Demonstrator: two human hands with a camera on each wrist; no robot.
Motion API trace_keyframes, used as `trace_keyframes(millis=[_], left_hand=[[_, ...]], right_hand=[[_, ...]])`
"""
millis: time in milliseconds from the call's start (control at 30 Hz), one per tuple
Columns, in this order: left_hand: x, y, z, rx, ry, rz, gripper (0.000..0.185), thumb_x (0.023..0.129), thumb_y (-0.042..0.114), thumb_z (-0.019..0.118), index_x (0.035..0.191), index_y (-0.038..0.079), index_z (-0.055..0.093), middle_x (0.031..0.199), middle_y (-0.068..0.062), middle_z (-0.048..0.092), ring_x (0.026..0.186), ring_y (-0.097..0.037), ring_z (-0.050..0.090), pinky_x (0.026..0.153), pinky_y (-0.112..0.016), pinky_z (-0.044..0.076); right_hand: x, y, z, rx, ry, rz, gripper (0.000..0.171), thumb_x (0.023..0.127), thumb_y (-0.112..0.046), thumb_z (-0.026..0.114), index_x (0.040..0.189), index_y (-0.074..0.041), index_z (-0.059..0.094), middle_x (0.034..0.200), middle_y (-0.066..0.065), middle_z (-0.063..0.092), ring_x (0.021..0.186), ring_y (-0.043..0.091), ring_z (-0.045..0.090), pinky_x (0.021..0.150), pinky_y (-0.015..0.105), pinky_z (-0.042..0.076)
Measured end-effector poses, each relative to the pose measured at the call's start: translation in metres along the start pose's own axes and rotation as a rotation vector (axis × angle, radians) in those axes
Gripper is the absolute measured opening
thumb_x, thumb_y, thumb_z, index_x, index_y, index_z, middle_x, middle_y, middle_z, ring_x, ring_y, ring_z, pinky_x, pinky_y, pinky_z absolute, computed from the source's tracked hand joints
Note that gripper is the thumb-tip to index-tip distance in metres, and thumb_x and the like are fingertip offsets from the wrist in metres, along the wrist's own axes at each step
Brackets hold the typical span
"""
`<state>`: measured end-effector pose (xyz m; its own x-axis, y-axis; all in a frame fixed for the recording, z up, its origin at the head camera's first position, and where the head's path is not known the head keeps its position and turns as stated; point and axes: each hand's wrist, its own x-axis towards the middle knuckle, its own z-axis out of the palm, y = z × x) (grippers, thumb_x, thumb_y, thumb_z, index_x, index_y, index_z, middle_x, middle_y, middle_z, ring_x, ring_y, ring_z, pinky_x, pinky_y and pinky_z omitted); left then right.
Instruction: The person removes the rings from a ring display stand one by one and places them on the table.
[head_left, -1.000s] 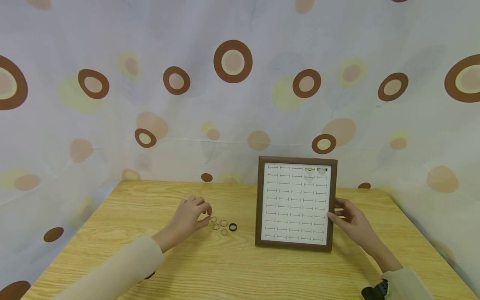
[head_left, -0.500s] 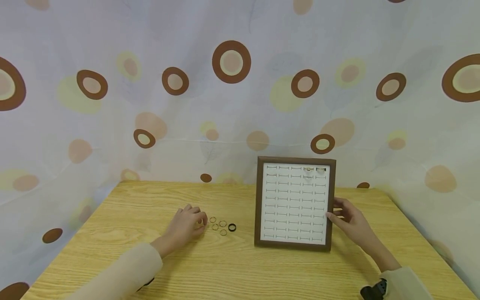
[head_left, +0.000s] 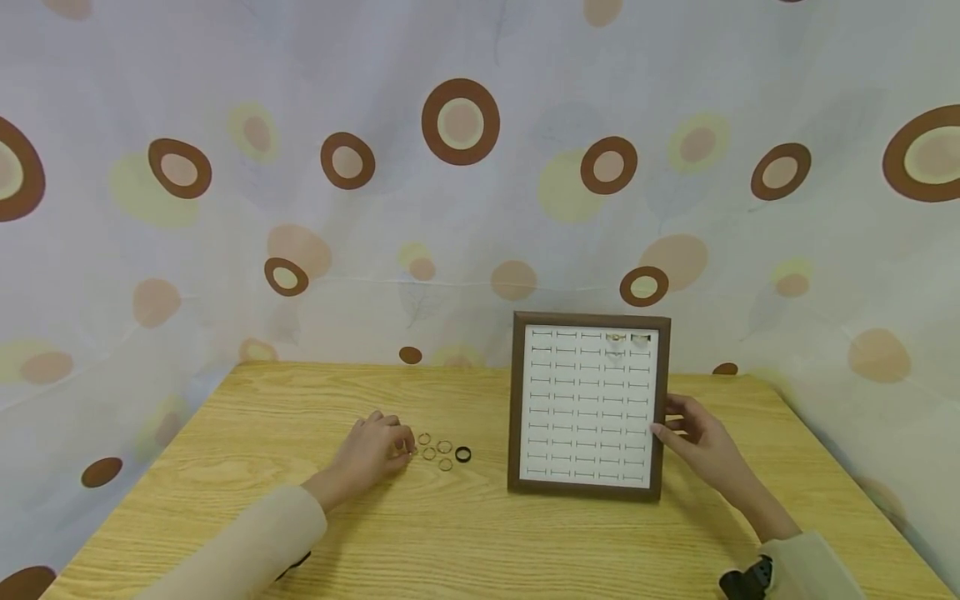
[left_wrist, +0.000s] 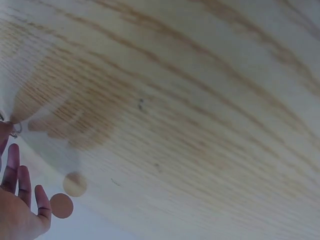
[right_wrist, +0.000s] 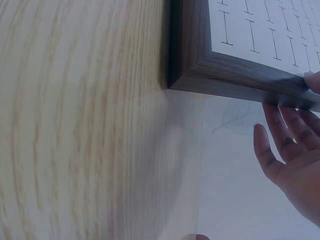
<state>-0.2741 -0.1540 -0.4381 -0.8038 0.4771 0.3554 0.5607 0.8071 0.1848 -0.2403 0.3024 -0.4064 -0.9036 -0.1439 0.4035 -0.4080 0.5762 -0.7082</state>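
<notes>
Rings (head_left: 438, 451) near counter (head_left: 480, 533) middle, loose cluster | left hand (head_left: 372, 451) beside them, fingertips pinching one thin ring | right hand (head_left: 701, 446) grasps upright ring display frame (head_left: 587, 406) right edge, near counter's far edge

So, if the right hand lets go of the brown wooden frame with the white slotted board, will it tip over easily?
Probably yes. The brown wooden frame stands nearly upright on its narrow lower edge on the wooden table, and the right hand grips its side. It looks stiff. A push near its top would likely topple it.
</notes>
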Motion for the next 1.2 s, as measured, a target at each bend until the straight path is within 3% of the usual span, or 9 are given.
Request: trace_keyframes(millis=[300,467,667,900,1200], left_hand=[[0.005,-0.004,-0.001,-0.033,-0.073,-0.008,0.011,0.076,0.017,0.071,0.074,0.025,0.064,0.074,0.01,0.054,0.072,-0.01,0.041,0.067,-0.037,0.038],[0.008,-0.005,0.0,-0.025,-0.092,0.001,0.013,0.074,0.015,0.07,0.072,0.026,0.062,0.072,0.01,0.053,0.07,-0.009,0.041,0.062,-0.029,0.031],[0.013,-0.002,-0.004,-0.017,-0.066,0.018,0.007,0.077,0.021,0.07,0.08,0.022,0.065,0.074,0.009,0.054,0.072,-0.011,0.043,0.063,-0.032,0.034],[0.024,0.009,-0.016,0.0,-0.049,0.053,0.012,0.078,0.025,0.07,0.089,0.02,0.066,0.078,0.006,0.057,0.076,-0.012,0.045,0.067,-0.038,0.038],[0.041,0.032,-0.028,0.036,0.038,0.171,0.014,0.079,0.027,0.069,0.091,0.024,0.063,0.08,0.008,0.057,0.075,-0.01,0.045,0.066,-0.031,0.037]], right_hand=[[0.0,0.0,0.0,0.0,-0.001,0.001,0.044,0.088,-0.011,0.058,0.126,0.005,0.043,0.112,0.018,0.056,0.089,-0.002,0.056,0.073,0.014,0.047],[0.0,-0.001,-0.001,0.009,0.003,0.0,0.042,0.088,-0.01,0.058,0.124,0.006,0.044,0.107,0.008,0.056,0.088,-0.004,0.055,0.073,0.015,0.047],[0.0,-0.001,0.0,0.011,0.003,-0.002,0.041,0.088,-0.01,0.058,0.124,0.006,0.044,0.107,0.01,0.056,0.09,-0.008,0.052,0.074,0.015,0.047],[0.0,-0.002,-0.001,0.013,0.003,0.0,0.042,0.089,-0.01,0.058,0.125,0.006,0.044,0.107,0.011,0.056,0.09,-0.008,0.053,0.073,0.014,0.047],[0.0,-0.001,0.0,0.018,0.007,-0.01,0.041,0.088,-0.009,0.058,0.124,0.005,0.045,0.105,0.005,0.056,0.089,-0.008,0.053,0.073,0.014,0.047]])
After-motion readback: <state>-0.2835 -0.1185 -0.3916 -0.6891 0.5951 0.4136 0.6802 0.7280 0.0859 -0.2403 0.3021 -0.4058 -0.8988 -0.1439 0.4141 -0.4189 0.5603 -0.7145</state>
